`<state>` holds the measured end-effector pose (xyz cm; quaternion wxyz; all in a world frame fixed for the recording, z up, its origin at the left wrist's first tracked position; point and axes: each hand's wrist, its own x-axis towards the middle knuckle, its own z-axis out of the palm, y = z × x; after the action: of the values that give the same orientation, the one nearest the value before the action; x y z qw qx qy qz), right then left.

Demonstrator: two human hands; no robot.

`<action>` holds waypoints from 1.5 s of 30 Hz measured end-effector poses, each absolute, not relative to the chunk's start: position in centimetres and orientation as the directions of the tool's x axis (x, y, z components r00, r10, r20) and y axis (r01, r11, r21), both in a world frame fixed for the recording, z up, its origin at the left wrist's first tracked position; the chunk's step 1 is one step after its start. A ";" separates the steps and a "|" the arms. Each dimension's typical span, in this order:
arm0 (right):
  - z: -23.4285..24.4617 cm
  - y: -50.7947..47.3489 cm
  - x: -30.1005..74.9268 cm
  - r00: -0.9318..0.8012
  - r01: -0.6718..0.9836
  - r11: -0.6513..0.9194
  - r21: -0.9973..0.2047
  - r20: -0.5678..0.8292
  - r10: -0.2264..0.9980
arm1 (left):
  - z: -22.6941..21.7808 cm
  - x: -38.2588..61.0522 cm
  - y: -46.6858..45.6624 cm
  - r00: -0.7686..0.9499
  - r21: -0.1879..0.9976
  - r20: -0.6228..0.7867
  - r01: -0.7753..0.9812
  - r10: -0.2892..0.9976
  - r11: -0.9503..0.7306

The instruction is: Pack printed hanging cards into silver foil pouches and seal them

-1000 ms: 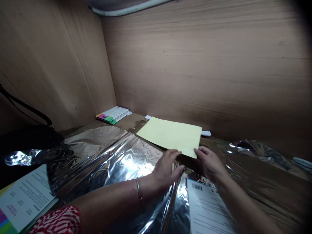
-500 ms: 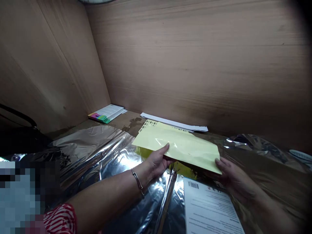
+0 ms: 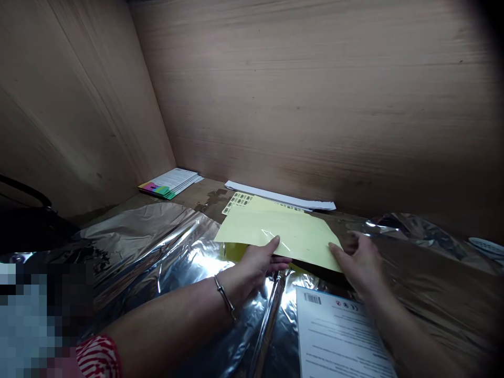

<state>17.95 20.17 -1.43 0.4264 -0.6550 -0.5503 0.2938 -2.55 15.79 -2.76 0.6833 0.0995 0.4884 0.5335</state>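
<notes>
A pale yellow sheet [image 3: 275, 231], slightly bowed, is held above the foil-covered surface. My left hand [image 3: 260, 260] grips its near edge, thumb on top and fingers underneath. At the sheet's right edge is my right hand [image 3: 360, 262], its thumb over the edge and its other fingers partly blurred beyond it. Behind the sheet lies a yellow label sheet [image 3: 237, 201] printed with small black barcode-like blocks. Glossy yellow material [image 3: 235, 252] shows beneath the held sheet. In front of my right hand lies a white printed card [image 3: 334, 331] with a barcode.
Crinkled silvery film [image 3: 173, 252] covers much of the surface. A stack of printed cards with coloured corners [image 3: 167, 184] lies at the back left. White paper strips [image 3: 281, 196] lie along the wooden back wall [image 3: 295, 105]. A dark bag [image 3: 31, 226] is at the left.
The sheet's right end has shifted left and its bend has changed. My right hand has moved left and turned, its fingers rising past the edge. My left hand has shifted slightly right.
</notes>
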 end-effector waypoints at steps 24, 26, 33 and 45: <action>-4.1 18.4 12.8 -0.314 0.605 0.572 -0.554 0.494 0.811 | -3.4 -1.9 15.6 0.010 0.647 -0.511 -0.654 0.859 0.393; -4.0 18.4 12.7 -0.320 0.599 0.575 -0.557 0.492 0.810 | -3.4 -1.9 15.5 -0.004 0.651 -0.520 -0.650 0.854 0.393; -3.5 18.3 12.7 -0.330 0.580 0.576 -0.576 0.481 0.813 | -2.5 -1.6 15.3 -0.021 0.672 -0.535 -0.616 0.845 0.411; -2.9 18.4 12.8 -0.346 0.558 0.569 -0.604 0.455 0.821 | -2.5 -1.6 14.5 -0.043 0.716 -0.541 -0.548 0.840 0.433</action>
<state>12.76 18.39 -2.93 0.3772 -0.4299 -0.8015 0.1745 -1.62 14.53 -2.49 0.6767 0.1435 0.5086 0.5126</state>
